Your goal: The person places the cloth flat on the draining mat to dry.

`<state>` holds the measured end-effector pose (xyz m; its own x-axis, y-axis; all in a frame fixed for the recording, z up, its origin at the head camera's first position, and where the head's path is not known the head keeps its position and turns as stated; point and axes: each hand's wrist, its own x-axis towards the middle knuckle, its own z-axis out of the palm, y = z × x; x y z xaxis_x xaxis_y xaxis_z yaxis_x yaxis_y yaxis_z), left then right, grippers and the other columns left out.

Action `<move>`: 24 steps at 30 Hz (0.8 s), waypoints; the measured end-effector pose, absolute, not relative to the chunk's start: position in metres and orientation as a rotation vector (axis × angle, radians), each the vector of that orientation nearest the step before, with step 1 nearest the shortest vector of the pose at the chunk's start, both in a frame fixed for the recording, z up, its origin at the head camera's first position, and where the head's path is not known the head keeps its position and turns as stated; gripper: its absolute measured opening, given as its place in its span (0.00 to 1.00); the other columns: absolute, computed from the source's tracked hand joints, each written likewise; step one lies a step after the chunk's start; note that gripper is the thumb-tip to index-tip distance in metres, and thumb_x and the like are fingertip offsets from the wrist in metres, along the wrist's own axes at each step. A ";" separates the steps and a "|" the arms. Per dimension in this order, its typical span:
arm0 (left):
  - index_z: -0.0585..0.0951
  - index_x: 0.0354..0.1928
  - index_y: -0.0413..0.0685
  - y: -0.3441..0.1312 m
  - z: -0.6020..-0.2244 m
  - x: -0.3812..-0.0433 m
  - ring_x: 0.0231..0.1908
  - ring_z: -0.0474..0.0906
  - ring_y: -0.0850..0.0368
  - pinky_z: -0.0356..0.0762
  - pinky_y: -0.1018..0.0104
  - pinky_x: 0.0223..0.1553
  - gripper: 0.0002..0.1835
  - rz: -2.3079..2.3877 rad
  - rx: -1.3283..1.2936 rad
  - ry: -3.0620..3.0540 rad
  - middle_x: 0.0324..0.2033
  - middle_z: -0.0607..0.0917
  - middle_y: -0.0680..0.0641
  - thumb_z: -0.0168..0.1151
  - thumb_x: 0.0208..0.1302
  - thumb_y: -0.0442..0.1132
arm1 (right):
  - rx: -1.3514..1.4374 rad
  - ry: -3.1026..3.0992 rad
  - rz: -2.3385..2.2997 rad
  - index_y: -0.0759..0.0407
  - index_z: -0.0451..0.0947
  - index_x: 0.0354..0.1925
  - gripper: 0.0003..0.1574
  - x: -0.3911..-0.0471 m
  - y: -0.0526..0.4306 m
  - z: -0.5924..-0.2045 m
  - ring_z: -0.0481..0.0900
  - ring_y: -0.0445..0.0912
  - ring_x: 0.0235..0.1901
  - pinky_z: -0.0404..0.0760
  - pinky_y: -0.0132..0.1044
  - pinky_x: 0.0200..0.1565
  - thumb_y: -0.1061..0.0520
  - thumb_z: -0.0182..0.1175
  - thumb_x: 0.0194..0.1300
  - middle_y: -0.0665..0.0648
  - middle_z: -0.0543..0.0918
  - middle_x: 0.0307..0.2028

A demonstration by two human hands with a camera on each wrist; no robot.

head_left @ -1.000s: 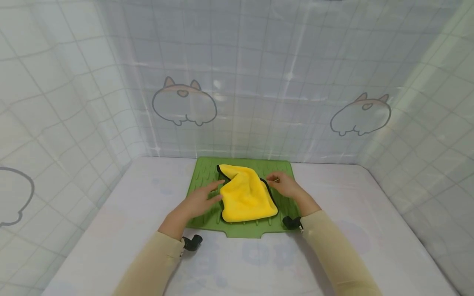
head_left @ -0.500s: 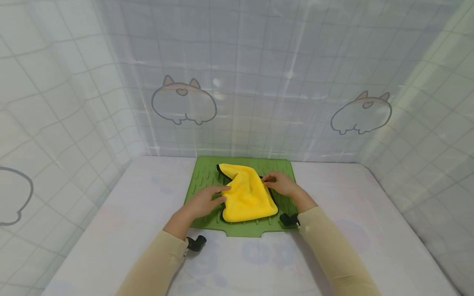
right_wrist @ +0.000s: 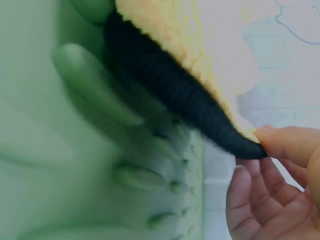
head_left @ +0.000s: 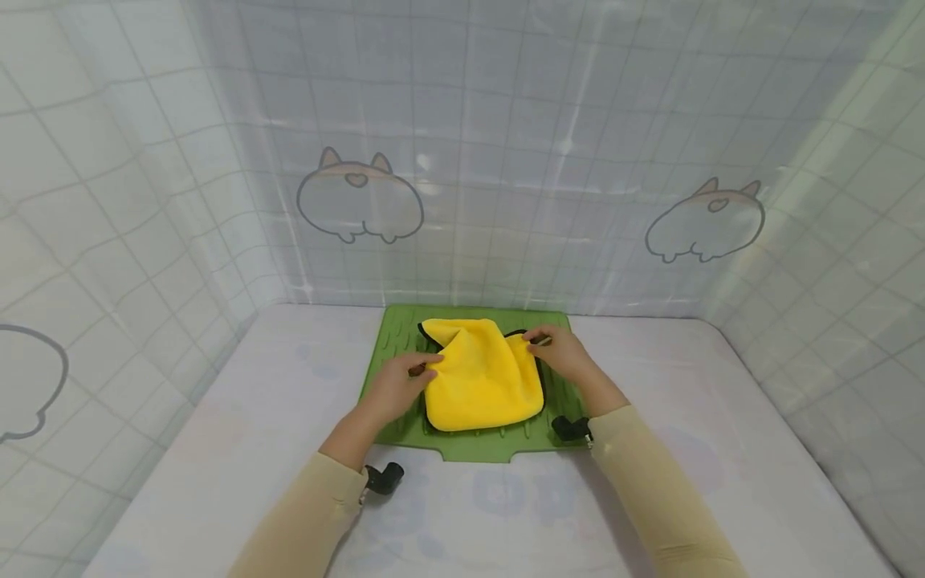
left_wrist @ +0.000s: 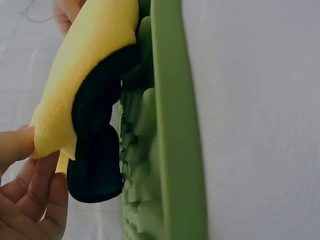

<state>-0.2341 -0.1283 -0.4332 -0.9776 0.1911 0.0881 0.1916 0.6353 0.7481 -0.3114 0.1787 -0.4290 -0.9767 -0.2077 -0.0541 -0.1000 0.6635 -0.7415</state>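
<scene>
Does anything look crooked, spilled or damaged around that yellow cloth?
Only the yellow cloth looks askew: it's rumpled, its far-left corner jutting out beyond a crease, while the left hand and right hand pinch its edges above the green mat. I see no spill or tear.

The yellow towel (head_left: 484, 385) is matt plush cloth, its short pile fuzzy along the border in the right wrist view; the black edging (right_wrist: 175, 90) looks like smoother fabric with little sheen. The green drying mat (head_left: 475, 455) looks like rubber or silicone, with smooth raised nubs (right_wrist: 95, 85) and a plain, matt rim (left_wrist: 177, 125). The wall sheeting (head_left: 506, 265) looks like creased, glossy plastic, the white table surface (head_left: 499, 538) smooth and dull. The sleeves (head_left: 661, 498) are matt fabric; the wrist-worn cameras (head_left: 385, 479) look like dark plastic.
</scene>
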 end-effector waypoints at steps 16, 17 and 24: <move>0.80 0.52 0.54 -0.138 -0.416 -0.226 0.24 0.73 0.58 0.71 0.67 0.19 0.15 -1.002 -0.126 -2.705 0.39 0.81 0.49 0.56 0.65 0.38 | -0.063 2.751 -1.755 0.57 0.76 0.52 0.17 -0.311 0.200 -0.418 0.76 0.53 0.44 0.79 0.48 0.45 0.57 0.56 0.66 0.59 0.73 0.47; 0.80 0.52 0.53 -0.136 -0.417 -0.225 0.21 0.72 0.57 0.70 0.67 0.18 0.15 -0.983 -0.113 -2.737 0.39 0.82 0.48 0.56 0.65 0.38 | -0.054 2.730 -1.748 0.57 0.75 0.54 0.18 -0.312 0.201 -0.421 0.76 0.54 0.45 0.79 0.48 0.45 0.57 0.55 0.66 0.60 0.73 0.48; 0.80 0.52 0.51 -0.127 -0.429 -0.220 0.31 0.76 0.60 0.72 0.68 0.27 0.16 -0.818 -0.180 -3.022 0.42 0.83 0.49 0.58 0.63 0.43 | -0.095 2.574 -1.495 0.55 0.65 0.63 0.26 -0.318 0.208 -0.442 0.74 0.53 0.52 0.79 0.42 0.46 0.58 0.53 0.68 0.59 0.69 0.57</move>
<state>-0.2200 -0.1272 -0.4288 -0.9934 0.1091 0.0353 0.1120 0.8575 0.5022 -0.3175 0.2083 -0.4417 -0.9846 -0.1367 -0.1089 0.0269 0.4975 -0.8670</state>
